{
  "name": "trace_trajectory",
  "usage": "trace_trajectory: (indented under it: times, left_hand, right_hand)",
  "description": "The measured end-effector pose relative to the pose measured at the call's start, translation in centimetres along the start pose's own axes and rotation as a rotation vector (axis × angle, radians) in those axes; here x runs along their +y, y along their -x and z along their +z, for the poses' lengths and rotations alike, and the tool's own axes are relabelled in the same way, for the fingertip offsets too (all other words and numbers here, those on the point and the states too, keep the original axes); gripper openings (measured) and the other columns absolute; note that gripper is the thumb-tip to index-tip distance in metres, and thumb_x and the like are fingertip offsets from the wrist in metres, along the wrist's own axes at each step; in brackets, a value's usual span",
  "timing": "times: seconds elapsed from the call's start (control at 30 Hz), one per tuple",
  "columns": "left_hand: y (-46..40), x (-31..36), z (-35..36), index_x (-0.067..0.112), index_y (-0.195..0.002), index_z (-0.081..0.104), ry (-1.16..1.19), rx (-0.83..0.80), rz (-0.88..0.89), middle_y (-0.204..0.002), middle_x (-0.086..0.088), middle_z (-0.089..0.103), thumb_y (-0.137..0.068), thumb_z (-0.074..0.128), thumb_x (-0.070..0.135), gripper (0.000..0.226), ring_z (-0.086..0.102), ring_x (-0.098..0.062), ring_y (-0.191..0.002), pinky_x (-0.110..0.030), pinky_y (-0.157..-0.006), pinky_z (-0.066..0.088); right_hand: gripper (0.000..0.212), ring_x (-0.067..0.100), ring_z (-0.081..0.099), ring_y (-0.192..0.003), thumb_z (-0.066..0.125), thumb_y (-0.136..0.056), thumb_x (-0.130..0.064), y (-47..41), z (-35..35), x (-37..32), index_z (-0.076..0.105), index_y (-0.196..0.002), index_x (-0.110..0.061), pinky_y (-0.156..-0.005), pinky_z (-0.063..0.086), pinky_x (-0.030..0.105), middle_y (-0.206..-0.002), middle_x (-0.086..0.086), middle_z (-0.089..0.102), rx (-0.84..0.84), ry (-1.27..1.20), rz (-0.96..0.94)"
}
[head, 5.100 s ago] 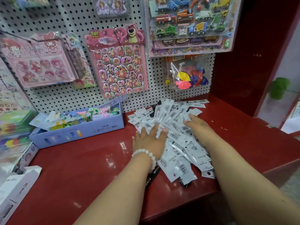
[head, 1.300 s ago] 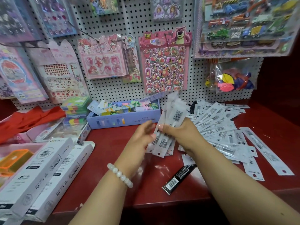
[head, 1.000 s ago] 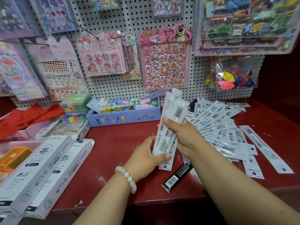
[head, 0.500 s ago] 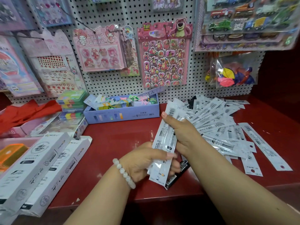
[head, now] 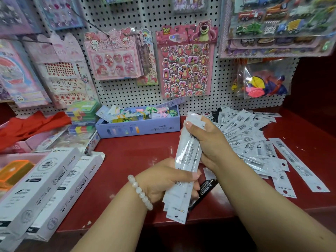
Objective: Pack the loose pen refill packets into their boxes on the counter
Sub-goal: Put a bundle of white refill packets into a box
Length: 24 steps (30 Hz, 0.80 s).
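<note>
**Refill packets point(head: 189, 157): bundle being squared up**

Gripped as a stack at centre frame, left hand point(head: 163, 180) wrapped round the lower end, right hand point(head: 209, 142) clasping the upper. More packets point(head: 254, 142) heaped at right on the red counter point(head: 127, 160). Next, probably: carry to the white boxes point(head: 45, 188) at lower left, slide in end-first.

The packet bundle point(head: 187, 157) now stands squared (more upright) — left hand point(head: 163, 180) gripping lower down.

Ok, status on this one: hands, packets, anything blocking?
Left hand and right hand both grip one packet bundle, upright over the counter. Loose packets piled right. White boxes lie left, path clear.
</note>
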<state>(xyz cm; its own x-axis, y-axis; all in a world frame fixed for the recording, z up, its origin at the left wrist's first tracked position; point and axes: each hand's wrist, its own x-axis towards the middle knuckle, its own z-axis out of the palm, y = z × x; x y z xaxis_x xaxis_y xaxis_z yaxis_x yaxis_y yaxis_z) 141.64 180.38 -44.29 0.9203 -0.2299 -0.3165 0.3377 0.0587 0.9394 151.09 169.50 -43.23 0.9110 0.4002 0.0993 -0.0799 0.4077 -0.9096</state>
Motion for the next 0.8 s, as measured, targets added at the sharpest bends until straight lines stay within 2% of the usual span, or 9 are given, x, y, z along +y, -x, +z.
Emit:
trace_trajectory:
  times: [0.1,0.17,0.23,0.33,0.37,0.43,0.53,0.63,0.8]
  left_hand:
    - [-0.4,0.1,0.2,0.003,-0.092,0.064,0.011,0.080,0.093,-0.067,-0.010,0.063,-0.086,0.060,-0.004,0.010,0.063,-0.021,-0.062,-0.035,-0.067,0.059]
    - [-0.5,0.1,0.1,0.004,-0.089,0.064,0.084,0.098,0.089,-0.062,-0.008,0.058,-0.084,0.061,-0.001,0.008,0.059,-0.019,-0.055,-0.033,-0.059,0.057]
    - [-0.3,0.0,-0.2,0.005,-0.084,0.064,0.119,0.086,0.039,-0.060,-0.008,0.058,-0.077,0.069,0.003,0.009,0.058,-0.019,-0.052,-0.030,-0.054,0.054]
    - [-0.4,-0.2,-0.6,0.007,-0.079,0.065,0.125,0.069,-0.001,-0.063,-0.009,0.059,-0.074,0.069,0.003,0.008,0.059,-0.019,-0.053,-0.027,-0.051,0.051]
    - [-0.4,-0.3,-0.7,0.007,-0.079,0.065,0.146,0.069,-0.003,-0.063,-0.009,0.059,-0.074,0.068,0.002,0.008,0.058,-0.018,-0.052,-0.027,-0.050,0.050]
    - [-0.5,-0.2,-0.9,0.006,-0.083,0.064,0.222,0.071,0.007,-0.062,-0.009,0.056,-0.076,0.065,-0.001,0.010,0.055,-0.018,-0.050,-0.026,-0.049,0.049]
    - [-0.7,-0.2,-1.5,0.007,-0.088,0.064,0.325,0.078,0.019,-0.062,-0.008,0.054,-0.074,0.066,0.002,0.015,0.053,-0.017,-0.050,-0.026,-0.048,0.047]
    - [-0.9,-0.1,-1.8,0.007,-0.084,0.061,0.448,0.127,0.035,-0.062,-0.005,0.052,-0.066,0.070,0.004,0.020,0.052,-0.015,-0.050,-0.026,-0.048,0.048]
    - [-1.2,0.2,-2.6,0.005,-0.080,0.062,0.715,0.398,0.049,-0.058,-0.004,0.060,-0.082,0.061,0.007,0.003,0.062,-0.015,-0.052,-0.026,-0.054,0.055]
  right_hand:
    - [0.014,0.022,0.066,-0.074,0.061,-0.089,-0.011,0.2,1.3,-0.5,0.059,-0.099,-0.021,-0.072,0.055,0.038,-0.084,0.007,0.068,-0.080,0.054,-0.028]
    - [0.027,0.021,0.064,-0.098,0.063,-0.089,-0.022,-0.4,1.6,-0.8,0.055,-0.114,-0.024,-0.084,0.053,0.037,-0.112,0.007,0.063,-0.077,0.225,-0.071]
    - [0.039,0.010,0.052,-0.116,0.056,-0.092,-0.035,-0.8,1.6,-1.8,0.048,-0.129,-0.029,-0.091,0.045,0.023,-0.129,-0.005,0.050,-0.072,0.486,-0.183]
    - [0.042,-0.013,0.048,-0.097,0.032,-0.099,-0.043,-0.8,1.2,-3.4,0.061,-0.123,-0.023,-0.081,0.033,0.009,-0.108,-0.019,0.054,-0.196,0.785,-0.211]
    - [0.049,-0.015,0.048,-0.092,0.027,-0.098,-0.047,-0.6,1.1,-3.7,0.066,-0.117,-0.023,-0.082,0.034,0.013,-0.102,-0.020,0.057,-0.251,0.804,-0.153]
    - [0.054,-0.005,0.050,-0.109,0.025,-0.094,-0.056,-0.7,0.9,-3.4,0.064,-0.120,-0.028,-0.096,0.034,0.023,-0.114,-0.018,0.059,-0.291,0.772,-0.117]
    - [0.063,0.001,0.042,-0.126,0.035,-0.084,-0.070,-1.0,0.6,-2.5,0.047,-0.135,-0.035,-0.105,0.031,0.025,-0.141,-0.013,0.047,-0.295,0.771,-0.148]
    - [0.092,0.002,0.027,-0.137,0.052,-0.066,-0.072,-0.4,0.3,-1.0,0.025,-0.146,-0.034,-0.113,0.028,0.033,-0.152,-0.010,0.027,-0.293,0.872,-0.194]
    - [0.137,0.001,-0.007,-0.144,0.084,-0.042,-0.057,1.6,0.0,0.7,-0.003,-0.147,-0.043,-0.120,0.010,0.036,-0.156,-0.017,-0.005,-0.634,1.167,-0.164]
